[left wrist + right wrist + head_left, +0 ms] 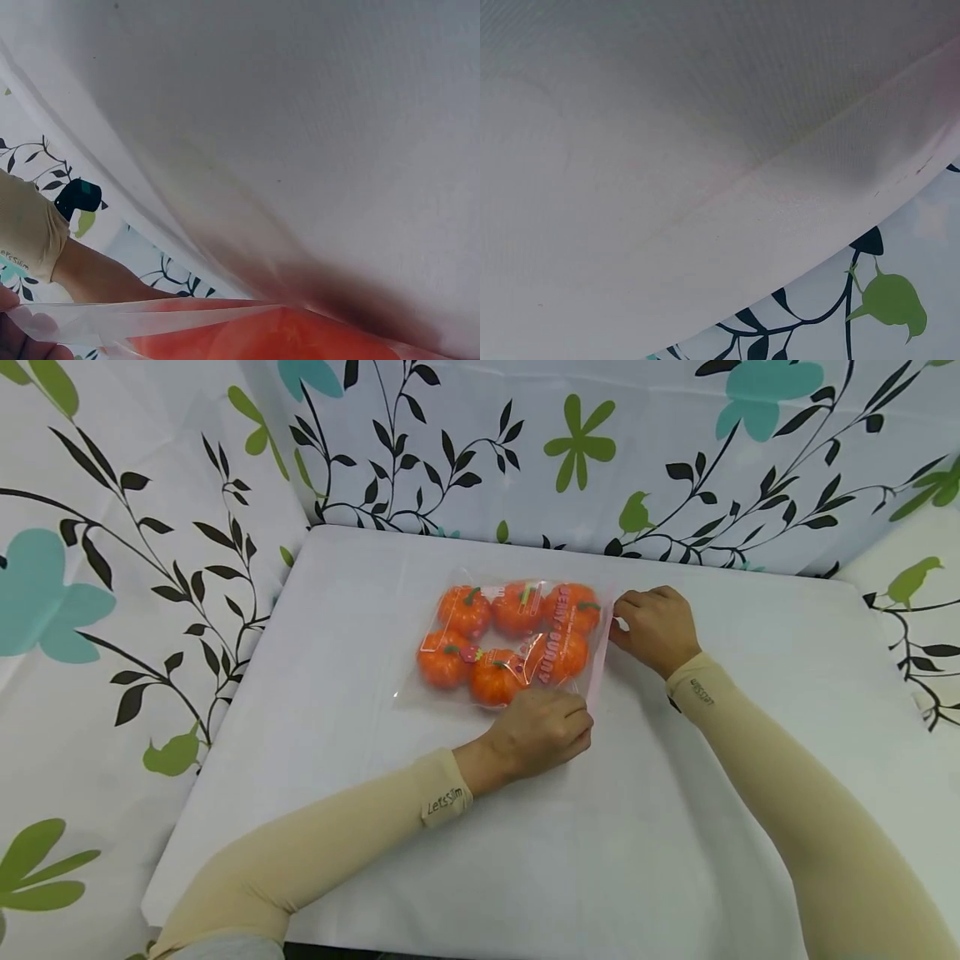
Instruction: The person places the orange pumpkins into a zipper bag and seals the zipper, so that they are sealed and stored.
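A clear plastic bag [498, 706] with pink lettering and a pink strip along its right side lies on the table. Inside it are several small orange pumpkins [465, 610] with green stems. My left hand [536, 735] grips the bag's near right corner with curled fingers. At the right edge, farther back, my right hand [660, 627] pinches the bag between thumb and fingers. In the left wrist view the bag's stretched plastic [82, 319] runs from fingers at the lower left, with orange showing through. The right wrist view catches neither that hand nor its grip.
The bag is on a white-covered table [360, 827]. Patterned cloth [465, 427] with leaves and birds hangs behind it and on both sides. Beige sleeves [330, 835] cover both forearms, and a dark device [79, 196] sits at the right wrist.
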Motion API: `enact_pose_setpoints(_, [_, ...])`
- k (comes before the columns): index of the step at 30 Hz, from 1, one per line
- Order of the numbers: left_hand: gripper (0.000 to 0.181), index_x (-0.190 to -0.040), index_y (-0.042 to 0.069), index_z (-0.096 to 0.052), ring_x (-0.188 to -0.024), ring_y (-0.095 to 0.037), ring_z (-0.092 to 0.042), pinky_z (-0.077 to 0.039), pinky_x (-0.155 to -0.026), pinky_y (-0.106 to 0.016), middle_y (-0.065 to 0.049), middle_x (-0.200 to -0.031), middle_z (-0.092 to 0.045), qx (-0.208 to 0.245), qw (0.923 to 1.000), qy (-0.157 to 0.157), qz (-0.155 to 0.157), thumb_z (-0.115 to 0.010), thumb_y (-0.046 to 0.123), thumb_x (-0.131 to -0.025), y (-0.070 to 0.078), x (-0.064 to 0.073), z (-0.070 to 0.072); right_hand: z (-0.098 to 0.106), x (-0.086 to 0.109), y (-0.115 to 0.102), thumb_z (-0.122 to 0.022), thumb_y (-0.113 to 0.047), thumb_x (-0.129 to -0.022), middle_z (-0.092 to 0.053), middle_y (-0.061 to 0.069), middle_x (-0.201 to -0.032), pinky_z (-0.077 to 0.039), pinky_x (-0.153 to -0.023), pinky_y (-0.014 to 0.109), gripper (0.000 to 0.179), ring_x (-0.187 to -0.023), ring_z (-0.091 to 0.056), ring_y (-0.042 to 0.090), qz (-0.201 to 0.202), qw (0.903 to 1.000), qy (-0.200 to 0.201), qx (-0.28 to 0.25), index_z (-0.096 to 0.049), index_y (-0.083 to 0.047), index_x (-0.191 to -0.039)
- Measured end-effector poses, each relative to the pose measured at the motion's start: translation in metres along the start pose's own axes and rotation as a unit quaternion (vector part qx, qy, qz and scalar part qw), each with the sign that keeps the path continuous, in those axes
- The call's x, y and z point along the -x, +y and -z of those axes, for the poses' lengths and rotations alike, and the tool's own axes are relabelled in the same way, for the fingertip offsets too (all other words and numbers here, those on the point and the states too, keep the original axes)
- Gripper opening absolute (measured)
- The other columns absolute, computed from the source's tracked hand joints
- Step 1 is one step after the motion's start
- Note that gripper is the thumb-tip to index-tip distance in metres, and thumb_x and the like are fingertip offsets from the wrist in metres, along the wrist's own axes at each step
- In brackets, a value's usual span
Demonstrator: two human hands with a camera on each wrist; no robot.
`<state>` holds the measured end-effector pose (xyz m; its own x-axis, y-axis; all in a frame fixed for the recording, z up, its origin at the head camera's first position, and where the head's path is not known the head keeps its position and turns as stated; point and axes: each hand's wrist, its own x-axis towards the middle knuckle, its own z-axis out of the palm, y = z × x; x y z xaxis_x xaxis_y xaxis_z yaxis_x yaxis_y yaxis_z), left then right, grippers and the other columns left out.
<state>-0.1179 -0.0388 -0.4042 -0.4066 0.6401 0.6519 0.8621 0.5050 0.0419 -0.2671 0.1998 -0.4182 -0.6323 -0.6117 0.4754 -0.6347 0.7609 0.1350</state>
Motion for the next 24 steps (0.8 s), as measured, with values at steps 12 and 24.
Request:
enact_pose_setpoints(12, [0.008,-0.073,0.012,-0.071,-0.063,-0.01,-0.059,-0.052,-0.06,-0.021,0.003,-0.07,-0.062,0.039,0.9982,0.021,0.04,-0.072,0.008,-0.081,-0.001,0.0,-0.015,-0.006,-0.007,0.006,-0.075,-0.015,-0.084,-0.072,0.014,-0.086,-0.054,-0.087,0.052,0.014,-0.076,-0.071,0.032,-0.023,0.9993,-0.03,0.004,-0.073,-0.001,-0.086])
enact_pose_setpoints(24, [0.009,-0.081,0.012,-0.074,-0.071,-0.013,-0.066,-0.053,-0.061,-0.025,0.001,-0.077,-0.066,0.014,0.9879,-0.148,0.044,-0.069,0.014,-0.089,0.011,-0.005,-0.029,0.001,0.007,0.015,-0.072,-0.011,-0.088,-0.075,0.014,-0.093,-0.054,-0.087,0.051,0.013,-0.079,-0.071,0.032,-0.07,0.9922,-0.099,-0.028,-0.077,-0.002,-0.096])
